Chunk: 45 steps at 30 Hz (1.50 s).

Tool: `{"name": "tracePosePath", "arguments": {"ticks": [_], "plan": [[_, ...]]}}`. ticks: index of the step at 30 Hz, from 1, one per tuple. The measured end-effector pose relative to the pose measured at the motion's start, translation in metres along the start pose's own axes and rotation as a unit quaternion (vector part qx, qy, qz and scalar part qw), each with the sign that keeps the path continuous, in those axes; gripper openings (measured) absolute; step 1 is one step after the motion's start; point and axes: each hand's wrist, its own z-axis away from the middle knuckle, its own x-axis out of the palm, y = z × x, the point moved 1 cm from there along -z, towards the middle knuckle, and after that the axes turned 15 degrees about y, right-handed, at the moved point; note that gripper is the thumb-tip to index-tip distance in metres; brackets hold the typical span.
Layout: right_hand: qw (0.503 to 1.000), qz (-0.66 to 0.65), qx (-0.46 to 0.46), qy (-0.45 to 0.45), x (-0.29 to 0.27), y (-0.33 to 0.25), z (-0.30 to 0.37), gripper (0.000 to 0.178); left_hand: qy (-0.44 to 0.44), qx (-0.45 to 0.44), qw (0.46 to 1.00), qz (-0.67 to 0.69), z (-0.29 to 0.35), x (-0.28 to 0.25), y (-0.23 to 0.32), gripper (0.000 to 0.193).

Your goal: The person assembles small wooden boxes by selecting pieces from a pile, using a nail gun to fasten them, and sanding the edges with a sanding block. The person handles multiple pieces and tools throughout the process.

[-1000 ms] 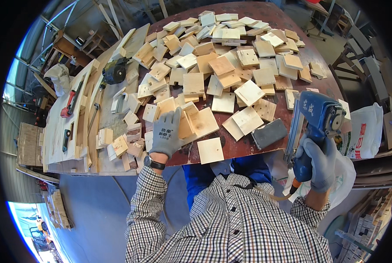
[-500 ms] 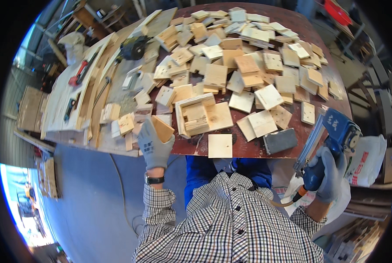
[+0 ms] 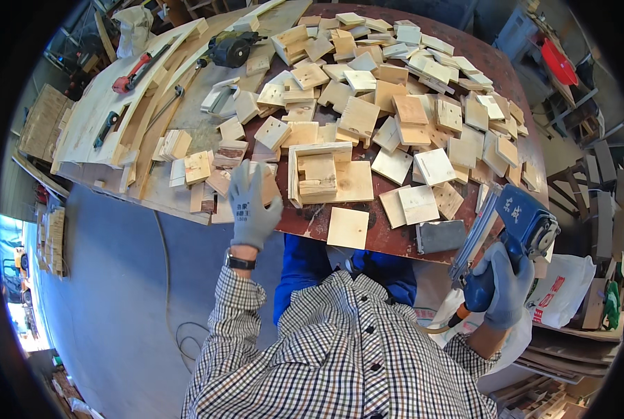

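Observation:
My left hand (image 3: 253, 209), in a grey glove, is raised at the table's front edge. Its fingers point up and the thumb stands apart, with nothing seen in its grip. Just behind it, partly hidden, lies a small brown wooden block (image 3: 271, 190). My right hand (image 3: 506, 283), also gloved, is wrapped round the handle of a blue air nail gun (image 3: 518, 218), held at the table's front right with its long magazine slanting down. Between the hands are an open-sided wooden box piece (image 3: 319, 150) and a flat square board (image 3: 347, 228) at the edge.
A big heap of small wooden blocks (image 3: 410, 115) covers the dark red table (image 3: 528, 178). A dark grey block (image 3: 441, 237) lies near the nail gun. At left are long boards, a red-handled tool (image 3: 132, 75) and a black power tool (image 3: 229, 50). A hose (image 3: 167, 272) trails on the floor.
My left hand has loosened from the brown block, which now sits behind it among the other pieces. The view has shifted somewhat; my right hand keeps the nail gun.

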Motion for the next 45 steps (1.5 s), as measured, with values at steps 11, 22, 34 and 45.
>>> {"name": "tracePosePath", "arguments": {"ticks": [11, 22, 34, 45], "plan": [[1.0, 0.015, 0.001, -0.019, 0.015, -0.007, 0.001, 0.011, -0.028, 0.084, 0.989, 0.115, -0.002, 0.051, 0.041, 0.049], [0.997, 0.053, 0.007, -0.058, 0.042, -0.012, -0.001, 0.017, -0.022, 0.086, 0.992, 0.089, -0.002, 0.052, 0.048, 0.047], [0.949, 0.112, 0.045, -0.292, 0.115, -0.035, -0.028, 0.02, 0.055, 0.066, 0.993, 0.085, -0.006, 0.058, 0.055, 0.045], [0.863, 0.247, -0.007, -0.44, 0.232, -0.021, -0.078, 0.032, 0.088, 0.067, 0.99, 0.085, -0.004, 0.055, 0.057, 0.044]]}}
